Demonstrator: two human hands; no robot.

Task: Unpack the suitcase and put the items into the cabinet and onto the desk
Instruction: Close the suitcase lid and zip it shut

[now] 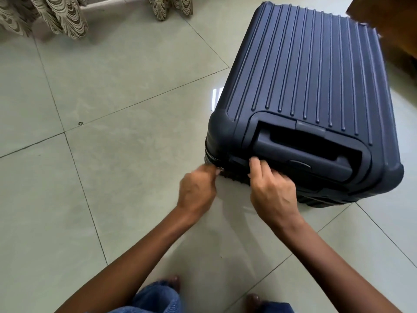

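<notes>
Left hand [198, 188] pinches zipper pull [220, 170] at suitcase [304, 75] near-left corner; right hand [273, 188] fingers curl over near edge. Likely risk: zipper pull jams rounding corner.

Suitcase [304, 86] flat on floor [112, 177], right of centre, handle [311, 154] end nearest. Left hand [196, 190] at near-left corner, pinching zipper pull [220, 170]. Right hand [273, 188] just beside it, gripping near face below handle. Curtains [56, 16] far left, wooden furniture [394, 16] behind far-right corner.
</notes>
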